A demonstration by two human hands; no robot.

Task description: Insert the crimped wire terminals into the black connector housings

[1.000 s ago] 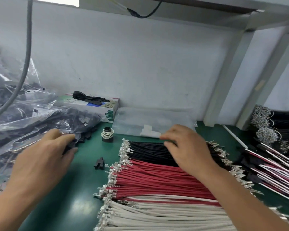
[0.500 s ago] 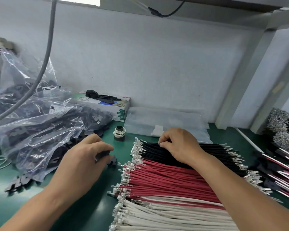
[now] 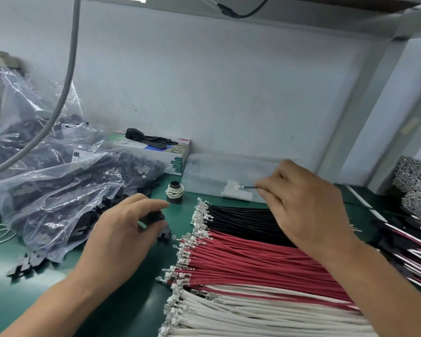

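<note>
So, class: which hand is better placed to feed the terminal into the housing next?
The right hand: it pinches a black wire, terminal pointing left, while the left hand grips a black housing.

bagged housings (image 3: pixel 58 190) left, wire rows (image 3: pixel 253 263) right, box (image 3: pixel 170 152) behind

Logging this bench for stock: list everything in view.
black wires: many, black, row behind the red
red wires: many, red, middle row
white wires: many, white, nearest row
housings: several loose, black, mat left
bags: clear, holding black parts, left
box: one, white-green, by the wall
spool: one, black, white bands, beside the box
harnesses: pile, far right
left hand: grip on a black housing
right hand: pinching one black wire
</note>
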